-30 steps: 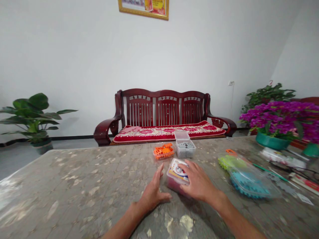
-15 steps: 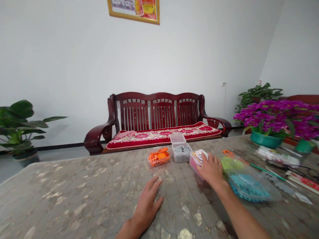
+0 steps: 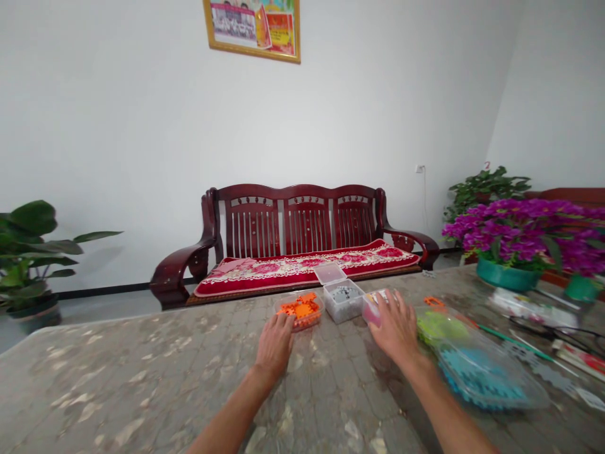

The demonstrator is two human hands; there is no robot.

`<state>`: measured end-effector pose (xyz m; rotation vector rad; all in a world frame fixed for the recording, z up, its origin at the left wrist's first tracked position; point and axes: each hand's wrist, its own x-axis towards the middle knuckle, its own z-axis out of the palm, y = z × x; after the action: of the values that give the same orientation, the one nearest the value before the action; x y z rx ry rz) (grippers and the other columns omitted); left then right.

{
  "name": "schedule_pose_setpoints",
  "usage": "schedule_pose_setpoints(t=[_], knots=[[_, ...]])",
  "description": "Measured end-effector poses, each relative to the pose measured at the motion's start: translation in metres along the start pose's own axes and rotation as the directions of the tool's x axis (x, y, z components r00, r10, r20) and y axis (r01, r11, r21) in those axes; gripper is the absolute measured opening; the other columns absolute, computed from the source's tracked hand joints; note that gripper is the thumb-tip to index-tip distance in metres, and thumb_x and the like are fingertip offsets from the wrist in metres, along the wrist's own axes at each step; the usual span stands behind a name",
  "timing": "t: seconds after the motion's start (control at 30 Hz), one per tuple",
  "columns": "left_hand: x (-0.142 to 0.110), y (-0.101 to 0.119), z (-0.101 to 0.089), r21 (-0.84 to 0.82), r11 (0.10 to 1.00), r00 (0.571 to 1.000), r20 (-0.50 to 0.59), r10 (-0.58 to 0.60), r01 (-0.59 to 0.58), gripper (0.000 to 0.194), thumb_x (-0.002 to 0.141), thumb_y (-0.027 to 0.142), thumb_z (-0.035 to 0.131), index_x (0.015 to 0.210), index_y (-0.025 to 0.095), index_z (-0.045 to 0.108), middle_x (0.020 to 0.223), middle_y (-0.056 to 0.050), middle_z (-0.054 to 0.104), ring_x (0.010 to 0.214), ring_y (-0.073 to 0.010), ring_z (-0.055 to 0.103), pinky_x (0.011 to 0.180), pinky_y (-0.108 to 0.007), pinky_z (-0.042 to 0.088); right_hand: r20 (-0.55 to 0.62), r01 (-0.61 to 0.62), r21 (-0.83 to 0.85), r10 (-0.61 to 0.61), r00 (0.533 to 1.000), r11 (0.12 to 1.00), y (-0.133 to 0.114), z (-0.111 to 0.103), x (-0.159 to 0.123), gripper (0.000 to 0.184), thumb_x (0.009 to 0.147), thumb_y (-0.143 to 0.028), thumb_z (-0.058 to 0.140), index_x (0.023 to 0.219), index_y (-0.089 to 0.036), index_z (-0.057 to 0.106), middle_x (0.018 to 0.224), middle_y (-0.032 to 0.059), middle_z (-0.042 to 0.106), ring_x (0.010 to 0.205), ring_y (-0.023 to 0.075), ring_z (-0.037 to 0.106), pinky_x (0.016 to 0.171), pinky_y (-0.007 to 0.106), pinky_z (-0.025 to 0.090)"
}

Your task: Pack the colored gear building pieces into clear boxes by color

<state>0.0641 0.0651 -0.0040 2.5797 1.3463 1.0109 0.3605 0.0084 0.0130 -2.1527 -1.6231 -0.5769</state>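
My left hand (image 3: 275,343) is at the near left side of a clear plastic tub (image 3: 309,326) of orange notched pieces (image 3: 302,308), its fingers bent over the rim. My right hand (image 3: 394,325) lies over a small pink-sided box (image 3: 371,311), fingers on its top and thumb at the near side; most of the box is hidden. Between the two hands stands a clear box (image 3: 345,310) with its lid tipped back and grey pieces (image 3: 345,292) inside.
Right of my right arm lie a clear container (image 3: 532,394) of blue and lime-green pieces, a green stick (image 3: 515,342), glasses (image 3: 543,325) and loose grey pieces (image 3: 543,366). Purple flowers (image 3: 524,227) stand behind. Past the patterned table (image 3: 142,378) is a wooden sofa (image 3: 302,221).
My left hand has moved forward to the orange tub from the bare tabletop. My right hand stays on the pink box. The clear box of grey pieces has turned slightly. The view has tilted up.
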Motion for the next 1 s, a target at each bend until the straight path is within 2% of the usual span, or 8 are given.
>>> schedule_pose_setpoints(t=[0.1, 0.23, 0.33, 0.6, 0.7, 0.8, 0.93, 1.0], knots=[[0.004, -0.004, -0.003, -0.002, 1.000, 1.000, 0.004, 0.011, -0.011, 0.031, 0.098, 0.034, 0.061, 0.126, 0.020, 0.060, 0.129, -0.009, 0.061, 0.108, -0.0233, 0.064, 0.091, -0.043, 0.057, -0.128, 0.161, 0.155, -0.141, 0.982, 0.975, -0.017, -0.004, -0.013, 0.055, 0.083, -0.017, 0.058, 0.138, -0.020, 0.053, 0.150, 0.0121, 0.049, 0.145, 0.0330, 0.031, 0.118, 0.056, 0.023], [-0.004, -0.006, -0.007, 0.021, 0.999, 0.999, 0.037, 0.023, -0.024, 0.022, 0.098, 0.032, 0.061, 0.116, 0.020, 0.064, 0.121, -0.008, 0.065, 0.102, -0.0212, 0.065, 0.088, -0.040, 0.057, -0.179, 0.284, 0.293, -0.239, 0.954, 0.913, -0.039, -0.007, -0.030, 0.052, 0.082, -0.011, 0.054, 0.132, -0.023, 0.059, 0.143, 0.0089, 0.056, 0.140, 0.0301, 0.040, 0.118, 0.055, 0.028], [-0.026, -0.004, -0.012, 0.063, 0.993, 0.993, 0.082, 0.090, -0.095, 0.012, 0.098, 0.025, 0.057, 0.092, 0.022, 0.067, 0.095, -0.005, 0.068, 0.088, -0.0200, 0.063, 0.080, -0.032, 0.054, -0.157, 0.332, 0.339, -0.295, 0.942, 0.880, -0.050, -0.009, -0.042, 0.058, 0.079, -0.005, 0.049, 0.135, -0.022, 0.058, 0.143, 0.0072, 0.057, 0.139, 0.0279, 0.041, 0.118, 0.053, 0.031], [-0.083, 0.022, -0.024, -0.010, 0.961, 0.953, 0.122, 0.277, -0.277, 0.016, 0.102, 0.030, 0.049, 0.096, 0.025, 0.063, 0.092, -0.003, 0.068, 0.084, -0.0217, 0.062, 0.075, -0.030, 0.049, 0.050, 0.466, 0.423, -0.534, 0.844, 0.777, -0.060, -0.024, -0.070, 0.074, 0.075, 0.001, 0.043, 0.143, -0.025, 0.053, 0.144, 0.0012, 0.059, 0.144, 0.0231, 0.036, 0.124, 0.048, 0.020], [-0.088, 0.030, -0.024, -0.012, 0.963, 0.954, 0.134, 0.267, -0.268, 0.016, 0.102, 0.028, 0.049, 0.096, 0.025, 0.064, 0.092, -0.003, 0.069, 0.083, -0.0217, 0.062, 0.075, -0.030, 0.051, 0.112, 0.430, 0.436, -0.522, 0.846, 0.791, -0.058, -0.025, -0.080, 0.073, 0.075, 0.002, 0.041, 0.141, -0.025, 0.055, 0.142, 0.0010, 0.061, 0.143, 0.0227, 0.038, 0.124, 0.047, 0.020], [-0.087, 0.029, -0.022, 0.021, 0.967, 0.963, 0.098, 0.252, -0.255, 0.016, 0.098, 0.029, 0.056, 0.111, 0.027, 0.065, 0.112, -0.005, 0.069, 0.099, -0.0244, 0.063, 0.087, -0.035, 0.053, 0.092, 0.408, 0.426, -0.488, 0.868, 0.807, -0.049, -0.030, -0.082, 0.076, 0.072, 0.003, 0.040, 0.142, -0.025, 0.055, 0.141, 0.0016, 0.061, 0.142, 0.0221, 0.039, 0.123, 0.047, 0.024], [-0.081, 0.015, -0.011, 0.090, 0.954, 0.958, 0.043, 0.284, -0.287, 0.061, 0.087, 0.034, 0.070, 0.144, 0.031, 0.049, 0.150, -0.007, 0.051, 0.138, -0.0354, 0.043, 0.111, -0.051, 0.043, 0.013, 0.344, 0.324, -0.368, 0.930, 0.881, -0.014, -0.047, -0.069, 0.073, 0.070, 0.001, 0.041, 0.137, -0.023, 0.059, 0.141, 0.0037, 0.061, 0.138, 0.0233, 0.043, 0.119, 0.047, 0.031], [-0.079, 0.005, -0.001, 0.068, 0.955, 0.956, 0.062, 0.286, -0.290, 0.067, 0.086, 0.036, 0.071, 0.148, 0.033, 0.046, 0.153, -0.006, 0.048, 0.143, -0.0365, 0.039, 0.114, -0.053, 0.041, -0.017, 0.242, 0.221, -0.244, 0.970, 0.945, 0.016, -0.056, -0.060, 0.064, 0.075, -0.004, 0.043, 0.134, -0.020, 0.061, 0.140, 0.0063, 0.061, 0.135, 0.0256, 0.045, 0.117, 0.047, 0.033]])
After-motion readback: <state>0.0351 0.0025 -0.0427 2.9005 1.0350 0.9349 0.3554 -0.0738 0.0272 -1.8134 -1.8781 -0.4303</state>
